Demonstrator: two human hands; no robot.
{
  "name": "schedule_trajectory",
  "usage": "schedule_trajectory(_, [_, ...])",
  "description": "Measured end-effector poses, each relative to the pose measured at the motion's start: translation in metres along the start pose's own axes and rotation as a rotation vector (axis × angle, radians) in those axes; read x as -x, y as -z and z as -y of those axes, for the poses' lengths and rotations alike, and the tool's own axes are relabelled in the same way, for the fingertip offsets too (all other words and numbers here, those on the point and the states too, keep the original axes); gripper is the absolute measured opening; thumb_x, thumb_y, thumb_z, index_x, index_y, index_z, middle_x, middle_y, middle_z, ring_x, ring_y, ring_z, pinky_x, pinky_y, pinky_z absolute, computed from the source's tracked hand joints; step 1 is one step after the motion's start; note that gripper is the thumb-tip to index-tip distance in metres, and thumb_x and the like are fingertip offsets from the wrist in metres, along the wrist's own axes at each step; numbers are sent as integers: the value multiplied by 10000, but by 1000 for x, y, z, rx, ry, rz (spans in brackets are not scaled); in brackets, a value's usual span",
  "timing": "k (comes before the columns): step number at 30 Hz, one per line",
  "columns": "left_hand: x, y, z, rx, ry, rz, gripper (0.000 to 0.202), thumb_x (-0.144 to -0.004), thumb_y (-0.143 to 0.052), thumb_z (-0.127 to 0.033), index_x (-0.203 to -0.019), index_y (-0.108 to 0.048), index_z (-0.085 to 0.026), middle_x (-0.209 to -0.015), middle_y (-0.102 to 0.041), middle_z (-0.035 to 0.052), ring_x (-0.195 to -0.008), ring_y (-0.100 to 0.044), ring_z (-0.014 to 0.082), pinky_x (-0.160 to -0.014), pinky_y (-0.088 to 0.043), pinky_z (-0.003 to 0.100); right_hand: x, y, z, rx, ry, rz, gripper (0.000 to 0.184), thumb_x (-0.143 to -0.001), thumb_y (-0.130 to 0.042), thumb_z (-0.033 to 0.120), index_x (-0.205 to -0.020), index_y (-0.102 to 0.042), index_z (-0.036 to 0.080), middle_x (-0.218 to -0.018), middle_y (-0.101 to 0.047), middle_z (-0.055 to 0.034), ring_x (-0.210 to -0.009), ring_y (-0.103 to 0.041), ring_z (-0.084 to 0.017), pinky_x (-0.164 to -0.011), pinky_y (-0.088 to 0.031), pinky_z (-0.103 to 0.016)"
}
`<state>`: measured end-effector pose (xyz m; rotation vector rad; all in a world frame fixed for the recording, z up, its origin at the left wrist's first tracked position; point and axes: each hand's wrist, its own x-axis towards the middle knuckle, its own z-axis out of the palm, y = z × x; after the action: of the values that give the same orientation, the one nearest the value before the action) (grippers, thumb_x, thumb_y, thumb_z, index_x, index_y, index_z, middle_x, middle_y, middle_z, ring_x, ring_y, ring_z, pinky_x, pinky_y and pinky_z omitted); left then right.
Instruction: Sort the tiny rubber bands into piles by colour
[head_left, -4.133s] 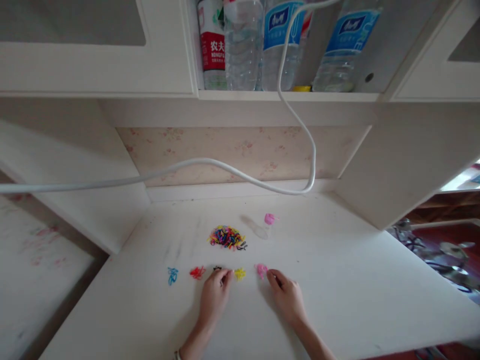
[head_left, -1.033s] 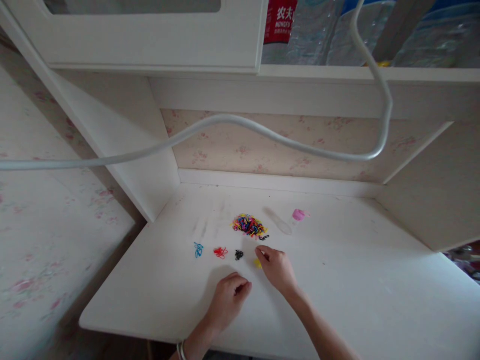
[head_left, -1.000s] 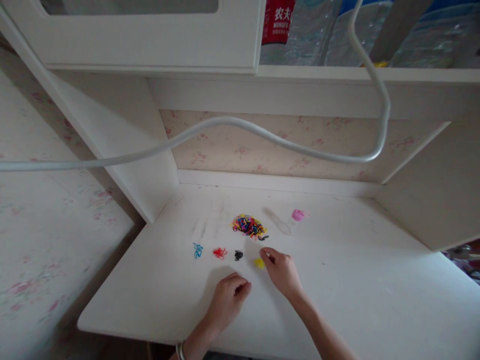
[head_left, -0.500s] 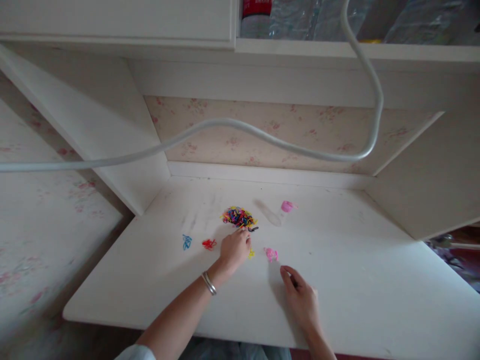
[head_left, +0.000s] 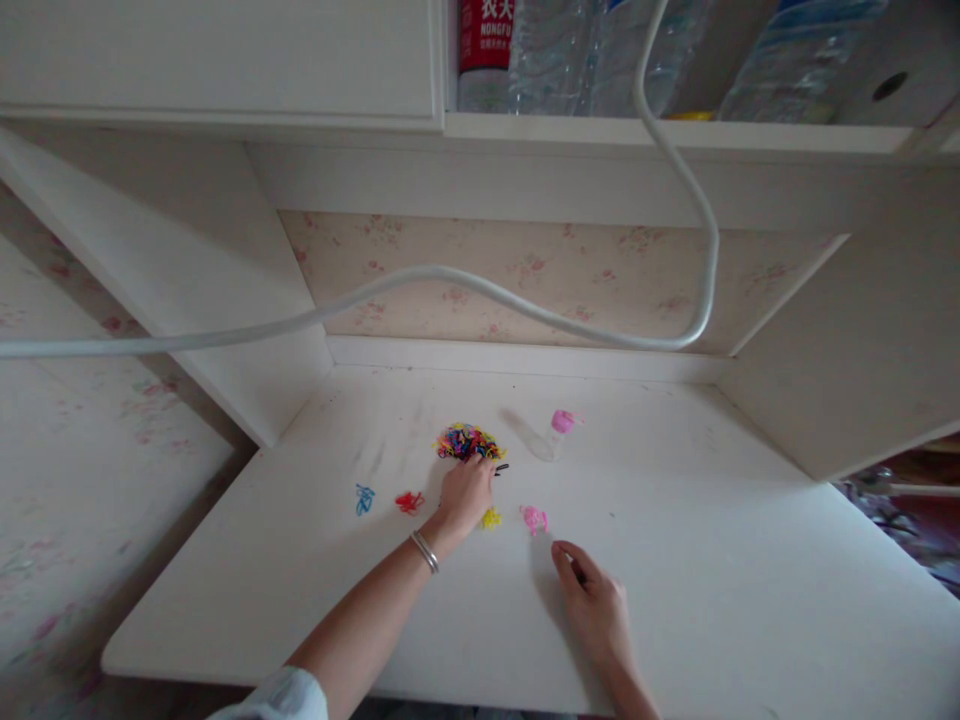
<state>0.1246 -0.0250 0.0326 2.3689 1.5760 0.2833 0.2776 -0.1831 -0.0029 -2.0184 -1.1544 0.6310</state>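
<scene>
A heap of small mixed-colour rubber bands (head_left: 466,441) lies on the white desk (head_left: 675,560). My left hand (head_left: 465,492) reaches to the heap's near edge, fingers curled down onto the bands; what they pinch is hidden. In front of the heap are small sorted clusters: blue (head_left: 364,498), red (head_left: 409,501), yellow (head_left: 490,518) and pink (head_left: 535,519). A black cluster seen earlier is hidden under my left hand. My right hand (head_left: 592,605) rests on the desk below the pink cluster, fingers loosely curled, holding nothing I can see.
A small clear bottle with a pink cap (head_left: 551,432) lies behind the heap. A white cable (head_left: 480,290) hangs across the view. Water bottles (head_left: 555,50) stand on the shelf above. Desk side panels close in left and right.
My left hand went forward from the desk front to the heap. My right hand drew back from the yellow cluster to below the pink one. The camera view shifted.
</scene>
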Motion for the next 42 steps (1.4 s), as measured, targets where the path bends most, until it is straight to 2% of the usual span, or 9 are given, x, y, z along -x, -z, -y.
schedule_trajectory(6, [2,5,3,93,10,-46,268,-946,-365,-285,-983,-621,-215,-1023,-638,48,-897,-620,151,-744,-438,241,1,-1,-1,15,6,0,559,-822,-366,624,-923,-708,193,-622,-638,-17,-550,-542,-132,-539,-393,-200])
schedule_trajectory(11, [6,14,10,175,5,-70,271,-939,-378,-277,-950,-634,-190,-984,-666,47,-895,-616,140,-775,-436,223,2,0,-1,36,3,29,516,-842,-375,599,-948,-695,208,-644,-649,-6,-572,-563,-132,-560,-393,-196])
schedule_trajectory(17, [35,24,30,181,19,-104,223,-920,-411,-265,-938,-621,-194,-955,-661,36,-860,-612,138,-780,-433,233,1,1,-1,59,-6,59,479,-854,-379,575,-959,-688,224,-679,-668,-9,-602,-581,-139,-576,-393,-199])
schedule_trajectory(22, [60,22,45,88,72,-95,210,-916,-410,-245,-916,-618,-208,-943,-658,25,-864,-615,140,-723,-424,224,1,1,2,64,-3,57,498,-841,-375,588,-950,-698,226,-699,-686,-25,-612,-597,-151,-585,-407,-209])
schedule_trajectory(28, [68,18,47,10,98,-74,237,-916,-405,-253,-898,-639,-223,-910,-670,30,-853,-629,153,-679,-421,230,3,0,2,51,-8,19,491,-809,-405,587,-919,-711,219,-661,-673,-14,-587,-576,-146,-569,-403,-211])
schedule_trajectory(31, [73,21,49,60,74,-144,246,-918,-393,-258,-904,-637,-232,-903,-676,27,-850,-631,152,-708,-435,234,0,1,3,14,-28,-6,512,-802,-409,589,-922,-715,196,-640,-662,-11,-574,-566,-145,-548,-401,-214])
schedule_trajectory(36, [98,23,63,224,30,-252,237,-914,-401,-282,-927,-631,-223,-945,-684,38,-857,-634,152,-768,-458,239,-25,4,30,162,97,106,466,-843,-386,552,-924,-709,226,-589,-629,15,-523,-539,-123,-522,-370,-208])
schedule_trajectory(39, [125,18,77,333,46,-240,255,-914,-407,-334,-909,-632,-213,-864,-680,36,-731,-626,136,-693,-472,228,-53,-1,55,327,204,192,409,-875,-376,470,-1052,-672,251,-667,-672,4,-605,-595,-130,-576,-392,-201])
schedule_trajectory(42, [150,10,90,415,102,-236,301,-915,-399,-393,-889,-635,-209,-731,-647,21,-628,-595,127,-617,-464,217,-82,-13,73,533,194,229,398,-896,-356,388,-1201,-593,292,-794,-708,-22,-702,-639,-141,-606,-401,-206])
